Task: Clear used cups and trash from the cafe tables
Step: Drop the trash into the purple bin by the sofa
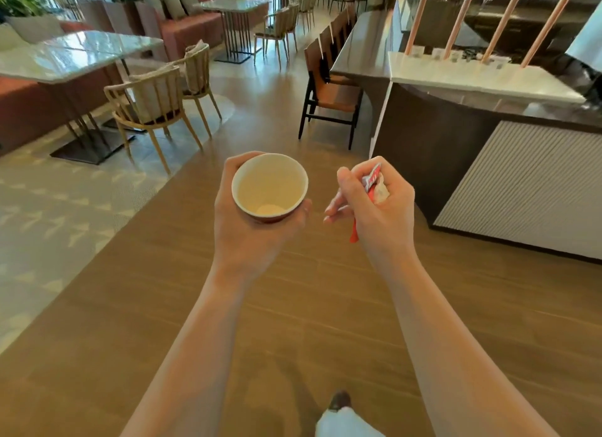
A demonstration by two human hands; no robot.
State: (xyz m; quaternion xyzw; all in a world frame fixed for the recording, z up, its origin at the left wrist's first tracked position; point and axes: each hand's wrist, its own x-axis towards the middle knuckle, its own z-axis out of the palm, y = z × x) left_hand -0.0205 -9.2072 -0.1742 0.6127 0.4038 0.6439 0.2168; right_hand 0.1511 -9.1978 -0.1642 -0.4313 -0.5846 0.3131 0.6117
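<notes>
My left hand (247, 228) grips a paper cup (269, 186) from below and the side; the cup is red-brown outside, cream inside, upright, with a pale residue at the bottom. My right hand (378, 208) holds crumpled red-and-white wrappers (374, 184), with a red strip hanging below the fingers. Both hands are held out over the wooden floor at mid frame, a short gap between them.
A marble-topped table (65, 58) with wicker chairs (153, 101) stands at the left. A dark counter (433, 150) with a ribbed white panel runs along the right, a dark chair (329, 94) before it. More tables and sofas lie farther back. My shoe (338, 400) shows below.
</notes>
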